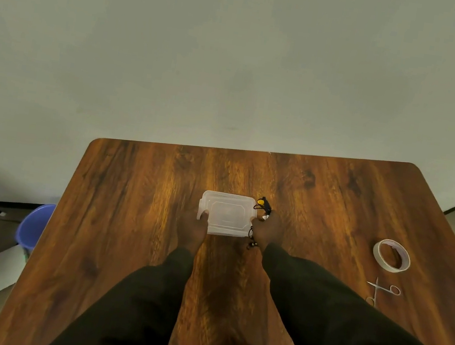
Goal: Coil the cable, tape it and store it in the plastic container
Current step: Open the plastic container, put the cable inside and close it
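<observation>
A clear plastic container with its lid on sits in the middle of the wooden table. My left hand grips its left side, thumb on the lid. My right hand holds its right side and also has a black cable with a yellow part in it. One part of the cable sticks out beyond my fingers, another hangs below my wrist. Whether the cable is coiled or taped is hidden by my hand.
A roll of white tape lies at the right of the table, with small metal scissors just in front of it. A blue bucket and white paper are on the floor to the left.
</observation>
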